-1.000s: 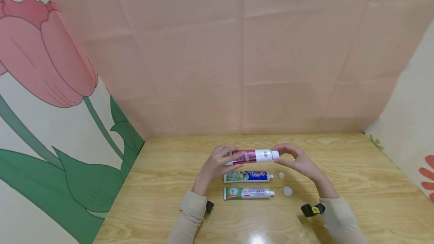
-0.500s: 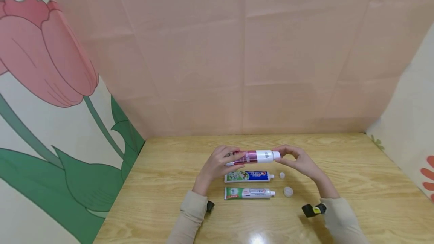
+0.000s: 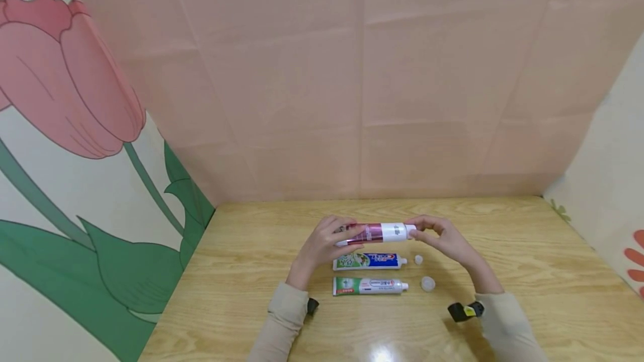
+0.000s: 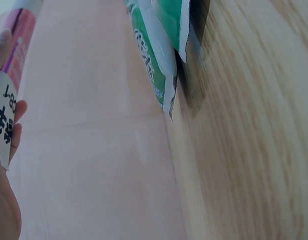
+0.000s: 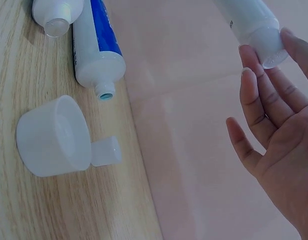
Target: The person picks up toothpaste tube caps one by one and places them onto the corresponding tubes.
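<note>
A pink-and-white toothpaste tube (image 3: 372, 232) is held level above the table, its white cap (image 5: 268, 47) toward the right. My left hand (image 3: 324, 241) grips the tube's tail end, fingers over the front and thumb side below. My right hand (image 3: 443, 239) pinches the cap between thumb and fingertips; in the right wrist view the other fingers spread loosely. Below lie two uncapped tubes side by side: a blue-and-green toothpaste tube (image 3: 369, 261) and a green-and-white toothpaste tube (image 3: 369, 286), nozzles pointing right.
A small white cap (image 3: 418, 260) lies by the blue-and-green tube's nozzle. A larger white cap (image 3: 427, 284) lies open side up by the other nozzle. The wooden table (image 3: 241, 295) meets a pink cloth backdrop (image 3: 302, 127) behind.
My right thumb has shifted slightly up onto the cap's front face. The held tube has edged a little to the right; the tubes and caps on the table stay put.
</note>
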Motion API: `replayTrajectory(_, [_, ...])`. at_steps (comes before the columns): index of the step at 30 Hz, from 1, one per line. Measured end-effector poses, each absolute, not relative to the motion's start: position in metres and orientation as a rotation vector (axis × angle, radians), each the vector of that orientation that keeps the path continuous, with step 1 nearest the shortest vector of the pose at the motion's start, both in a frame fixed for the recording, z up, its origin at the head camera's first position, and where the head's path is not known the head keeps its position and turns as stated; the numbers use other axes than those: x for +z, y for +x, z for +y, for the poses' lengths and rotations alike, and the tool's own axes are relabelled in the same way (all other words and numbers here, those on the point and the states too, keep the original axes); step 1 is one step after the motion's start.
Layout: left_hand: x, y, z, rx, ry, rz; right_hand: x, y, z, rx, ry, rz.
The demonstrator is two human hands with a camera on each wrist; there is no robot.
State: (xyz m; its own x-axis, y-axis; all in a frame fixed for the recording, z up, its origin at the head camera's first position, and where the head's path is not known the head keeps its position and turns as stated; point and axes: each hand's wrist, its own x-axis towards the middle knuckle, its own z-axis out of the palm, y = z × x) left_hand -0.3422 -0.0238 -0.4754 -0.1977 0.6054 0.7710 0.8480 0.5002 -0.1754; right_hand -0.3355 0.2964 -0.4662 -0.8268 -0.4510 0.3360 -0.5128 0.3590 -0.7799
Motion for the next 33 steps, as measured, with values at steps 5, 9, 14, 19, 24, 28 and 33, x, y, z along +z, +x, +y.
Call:
replayTrajectory(5, [-0.4756,-0.3425,-0.0238,-0.361,-1.202,-1.905,-0.4663,-0.3361,0.2961,1.545,0.954,-2.507])
replayTrajectory(9, [-0.4759,-0.3427,-0.0235,-0.357,-1.206,-1.902,-0.4685,-0.3373,0.2960,1.567,0.964,-2.500])
replayTrajectory(14, [-0.4753,-0.3422,-0.0235,-0.360,-1.215,-1.895,-0.4695,-0.3384,0.2957,1.579,0.943,-2.516])
replayTrajectory(19, [-0.4750,-0.3422,-0.0235,-0.368,-1.221,-1.884,-0.4679,-0.3374,0.2941,1.570,0.911,-2.534])
replayTrajectory(24, [-0.4750,-0.3419,-0.0232,-0.379,-1.219,-1.887,-0.4642,-0.3351,0.2924,1.546,0.869,-2.565])
replayTrajectory(28, [-0.4755,-0.3418,-0.0230,-0.386,-1.217,-1.895,-0.4614,-0.3335,0.2909,1.556,0.860,-2.572])
replayTrajectory(33, [-0.4761,-0.3418,-0.0237,-0.379,-1.212,-1.900,-0.4632,-0.3344,0.2912,1.504,0.839,-2.587])
